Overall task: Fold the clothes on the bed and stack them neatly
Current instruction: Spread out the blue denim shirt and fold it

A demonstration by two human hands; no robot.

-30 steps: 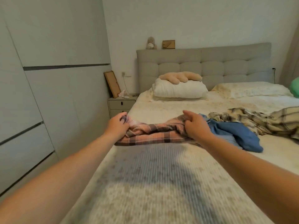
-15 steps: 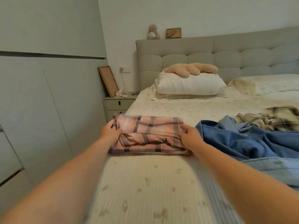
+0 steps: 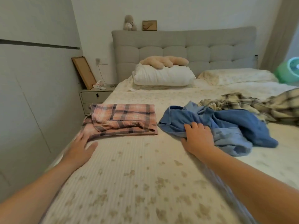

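Right hand (image 3: 196,139) fingers clamp blue shirt (image 3: 226,125); left hand (image 3: 80,147), fingers apart, beside folded pink plaid garment (image 3: 123,120).

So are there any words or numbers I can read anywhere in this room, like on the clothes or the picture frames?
No readable text anywhere in this view.
Small wooden frame on the grey headboard: shows a curved mark, no letters I can make out.
Small pink and white box on the bedside table: any print is too blurred to read.
Folded pink plaid garment, crumpled blue denim shirt, beige plaid garment: no label or writing shows.
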